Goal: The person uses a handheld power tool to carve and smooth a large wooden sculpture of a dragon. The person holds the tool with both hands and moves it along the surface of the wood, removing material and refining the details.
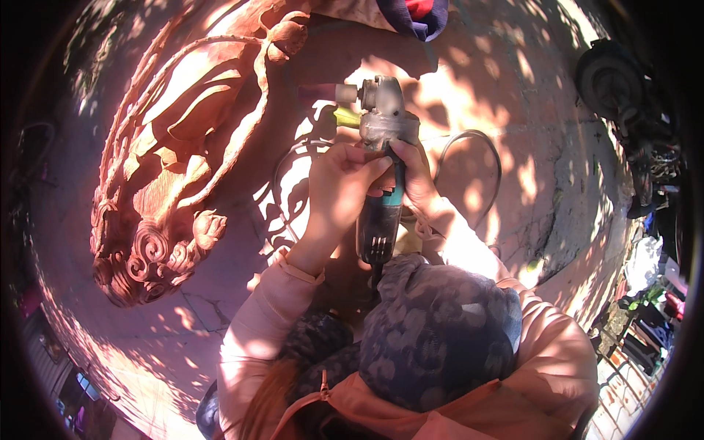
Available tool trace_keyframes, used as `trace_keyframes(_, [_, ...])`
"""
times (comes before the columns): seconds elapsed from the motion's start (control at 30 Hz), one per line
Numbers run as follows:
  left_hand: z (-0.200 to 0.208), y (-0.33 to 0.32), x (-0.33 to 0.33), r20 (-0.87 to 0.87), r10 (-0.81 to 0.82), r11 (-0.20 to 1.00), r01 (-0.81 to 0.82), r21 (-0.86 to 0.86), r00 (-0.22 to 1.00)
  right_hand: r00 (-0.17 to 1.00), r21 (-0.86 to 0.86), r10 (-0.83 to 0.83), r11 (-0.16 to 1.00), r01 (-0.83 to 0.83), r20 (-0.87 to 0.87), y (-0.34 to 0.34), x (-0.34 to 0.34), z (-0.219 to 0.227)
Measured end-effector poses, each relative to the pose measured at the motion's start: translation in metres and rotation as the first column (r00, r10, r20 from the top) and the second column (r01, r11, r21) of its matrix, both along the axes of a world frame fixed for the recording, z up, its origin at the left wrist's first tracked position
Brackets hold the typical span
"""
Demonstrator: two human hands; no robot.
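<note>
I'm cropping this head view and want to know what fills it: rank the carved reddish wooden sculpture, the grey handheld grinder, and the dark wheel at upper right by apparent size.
1. Carved reddish wooden sculpture, by far the largest.
2. Grey handheld grinder, gripped by both hands.
3. Dark wheel, smallest, though it lies farther off near the bent rim, so its true size is unsure.

grinder (381,176) mid-body under hands, carving (176,147) top cut by frame edge, far-right clutter (653,286) indistinct

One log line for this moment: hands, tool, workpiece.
left hand: grips grey handheld grinder | right hand: on grinder body | tip: apart from reddish carved wooden sculpture
</note>
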State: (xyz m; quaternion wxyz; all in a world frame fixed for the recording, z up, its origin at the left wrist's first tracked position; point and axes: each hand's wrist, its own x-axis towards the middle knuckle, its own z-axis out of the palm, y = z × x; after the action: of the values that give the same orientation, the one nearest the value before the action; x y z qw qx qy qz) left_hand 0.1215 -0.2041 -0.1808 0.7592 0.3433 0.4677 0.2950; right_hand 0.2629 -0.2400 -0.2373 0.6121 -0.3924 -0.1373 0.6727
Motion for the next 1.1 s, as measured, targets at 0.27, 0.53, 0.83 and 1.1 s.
trace_keyframes(0.27, [-0.009,0.019,-0.007,-0.301,-0.049,0.854,0.196,0.482,0.952,0.996,0.082,-0.063,0.994,0.069,-0.071,0.003,0.002,0.002])
trace_keyframes(0.53, [-0.018,0.009,-0.011,-0.200,-0.110,0.959,0.157,0.235,0.974,0.992,0.038,-0.030,0.999,0.035,-0.124,0.000,-0.003,0.005])
trace_keyframes(0.83, [-0.017,0.014,0.002,-0.271,-0.154,0.915,0.241,0.324,0.950,0.982,0.069,-0.106,0.991,0.117,-0.154,0.003,0.006,-0.004])
trace_keyframes(1.1, [-0.013,0.003,0.018,-0.119,-0.511,0.799,0.521,0.299,0.851,0.986,0.009,-0.062,0.998,0.064,-0.154,0.022,0.027,0.029])
